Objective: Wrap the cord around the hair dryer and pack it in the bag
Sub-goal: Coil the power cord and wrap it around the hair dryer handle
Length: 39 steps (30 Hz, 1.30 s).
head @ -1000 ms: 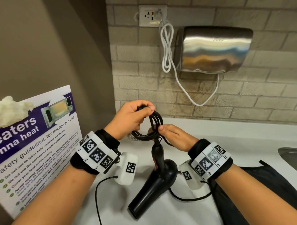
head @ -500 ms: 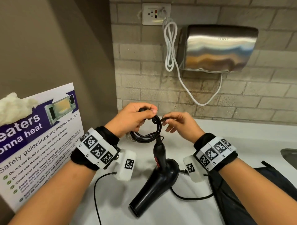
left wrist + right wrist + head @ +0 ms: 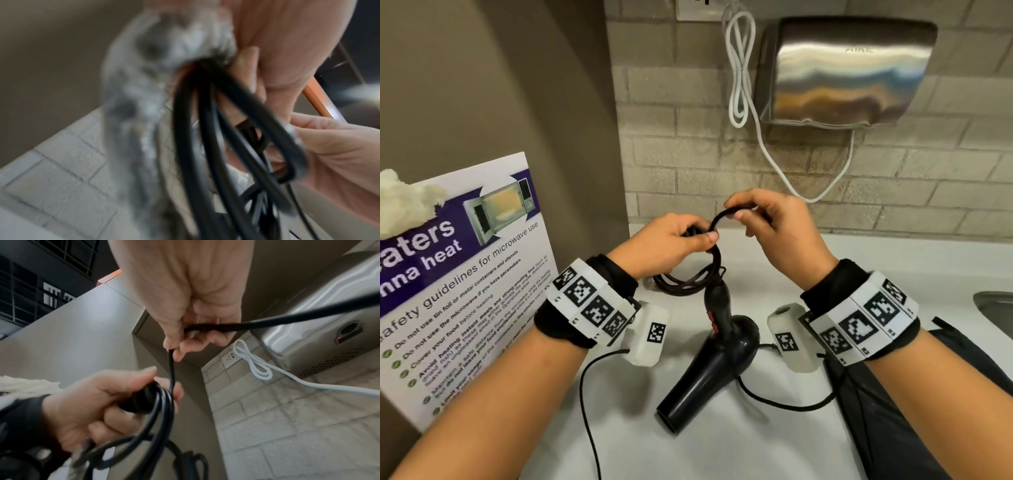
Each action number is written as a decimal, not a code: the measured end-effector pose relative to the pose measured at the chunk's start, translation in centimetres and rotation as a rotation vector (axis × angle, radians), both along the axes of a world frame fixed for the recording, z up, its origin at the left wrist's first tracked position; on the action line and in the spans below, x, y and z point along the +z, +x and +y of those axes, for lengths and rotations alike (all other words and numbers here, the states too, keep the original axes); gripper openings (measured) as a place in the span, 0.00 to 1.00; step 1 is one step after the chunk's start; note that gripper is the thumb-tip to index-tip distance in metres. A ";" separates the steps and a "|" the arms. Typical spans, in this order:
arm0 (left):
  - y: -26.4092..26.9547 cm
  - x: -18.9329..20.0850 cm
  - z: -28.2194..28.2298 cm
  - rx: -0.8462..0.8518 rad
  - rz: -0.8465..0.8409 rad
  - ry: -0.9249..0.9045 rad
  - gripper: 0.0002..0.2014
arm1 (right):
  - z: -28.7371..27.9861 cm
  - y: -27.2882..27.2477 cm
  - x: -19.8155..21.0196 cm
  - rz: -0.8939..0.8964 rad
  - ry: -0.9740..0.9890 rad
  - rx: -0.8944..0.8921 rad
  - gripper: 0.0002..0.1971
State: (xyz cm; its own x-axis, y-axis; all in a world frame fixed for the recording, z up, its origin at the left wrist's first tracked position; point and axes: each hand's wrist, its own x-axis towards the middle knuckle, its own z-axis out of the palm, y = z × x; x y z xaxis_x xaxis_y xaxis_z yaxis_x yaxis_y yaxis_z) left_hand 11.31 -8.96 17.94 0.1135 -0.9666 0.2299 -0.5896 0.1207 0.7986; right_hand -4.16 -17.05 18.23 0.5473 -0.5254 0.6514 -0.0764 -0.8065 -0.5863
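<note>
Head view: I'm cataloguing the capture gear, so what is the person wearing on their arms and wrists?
Each wrist carries a black fabric cuff under a white band printed with square black-and-white markers. A white camera housing with its own marker hangs under each wrist, trailing a thin black cable. The forearms are bare, no sleeves.

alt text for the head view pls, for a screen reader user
Left hand holds a coil of black cord while right hand pinches the next loop above it. The black hair dryer lies on the white counter, a dark bag at right.
</note>
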 end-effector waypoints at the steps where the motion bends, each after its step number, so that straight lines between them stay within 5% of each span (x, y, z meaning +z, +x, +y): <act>1: 0.3 -0.2 -0.2 0.047 -0.014 -0.034 0.11 | 0.1 -0.5 0.0 0.040 0.029 -0.010 0.11; 5: 1.7 -0.8 -0.9 0.203 0.009 -0.174 0.09 | -0.4 -2.6 -0.9 0.371 0.047 -0.089 0.11; 9: 2.7 -0.9 -1.6 0.276 0.094 -0.256 0.10 | -0.5 -4.6 -2.6 0.505 0.127 -0.121 0.09; 17: 1.2 1.3 -2.1 0.233 0.207 -0.357 0.11 | -0.3 -4.7 -2.8 0.105 0.403 -0.060 0.13; 23: 1.0 2.2 -2.2 0.223 0.230 -0.364 0.12 | -1.4 -4.5 -5.4 0.097 0.439 -0.052 0.10; 25: 1.2 2.3 -2.1 0.219 0.253 -0.355 0.10 | -2.1 -4.6 -7.8 0.264 0.494 -0.158 0.09; 27: 1.1 2.4 -2.0 0.208 0.268 -0.349 0.09 | -2.3 -4.8 -10.3 0.743 0.484 -0.256 0.08; 30: 0.8 2.4 -1.8 0.200 0.267 -0.348 0.10 | -2.0 -4.7 -13.6 1.408 0.414 -0.291 0.19; 33: 0.7 2.2 -1.6 0.218 0.288 -0.349 0.12 | -2.6 -4.8 -16.4 1.559 0.425 -0.316 0.18; 37: 0.4 2.0 -1.3 0.188 0.330 -0.344 0.08 | -3.2 -4.9 -17.9 1.649 0.198 -0.365 0.15; 39: 0.2 2.0 -1.2 0.173 0.359 -0.335 0.08 | -3.9 -4.6 -17.3 1.534 0.243 -0.396 0.08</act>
State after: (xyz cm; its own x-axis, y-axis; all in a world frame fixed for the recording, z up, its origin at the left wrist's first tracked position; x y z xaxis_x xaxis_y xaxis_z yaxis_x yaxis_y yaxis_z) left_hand 11.52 -10.14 19.91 0.3934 -0.8067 0.4410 -0.3192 0.3300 0.8884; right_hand -8.78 -20.91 0.97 0.3850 -0.7909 -0.4757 -0.8576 -0.4971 0.1324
